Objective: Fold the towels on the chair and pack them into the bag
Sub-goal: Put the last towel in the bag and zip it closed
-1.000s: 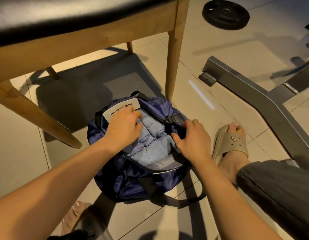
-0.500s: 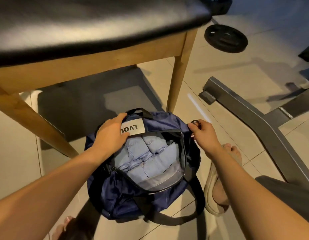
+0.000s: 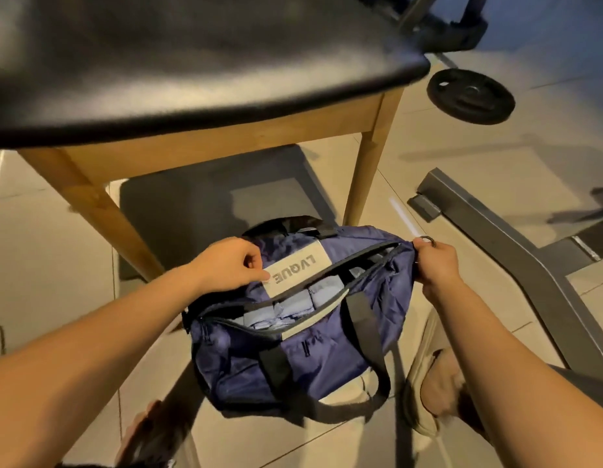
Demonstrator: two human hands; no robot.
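A navy duffel bag (image 3: 327, 352) sits on the tiled floor in front of the chair (image 3: 192, 143), its top zip partly open. Pale blue folded towels (image 3: 293, 309) show through the narrow opening. My left hand (image 3: 231, 265) pinches the bag's far flap beside the beige LVQUE label (image 3: 295, 270). My right hand (image 3: 435, 261) grips the bag's right end by a metal ring. The chair's black seat holds no towels in view.
The chair's wooden legs (image 3: 367, 177) stand just behind the bag. A grey metal bench frame (image 3: 516, 251) runs along the floor at the right, a black weight plate (image 3: 470, 96) lies beyond it. My sandalled right foot (image 3: 438, 390) is beside the bag.
Both hands left the towels and took the bag's edges. The flaps have been drawn together, narrowing the opening, and my right hand has pulled the bag's end to the right.
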